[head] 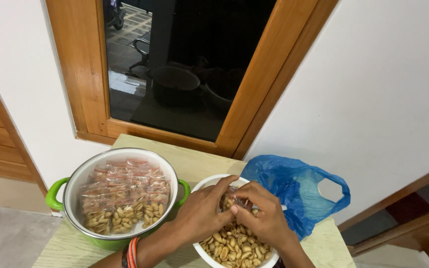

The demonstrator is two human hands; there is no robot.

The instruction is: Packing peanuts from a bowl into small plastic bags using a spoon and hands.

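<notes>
hands meet over the white bowl (200,184) of peanuts (234,245), left hand (205,212) and right hand (261,218) both pinching a small clear packet (238,199) so spills land in the bowl, with filled packets (125,186) stacked in the green pot (55,193) just beside and a blue bag (294,191) behind.

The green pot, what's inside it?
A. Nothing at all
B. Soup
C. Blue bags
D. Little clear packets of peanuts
D: the green pot is filled with small clear packets of peanuts, stacked in rows, while loose peanuts sit in the white bowl beside it.
</notes>
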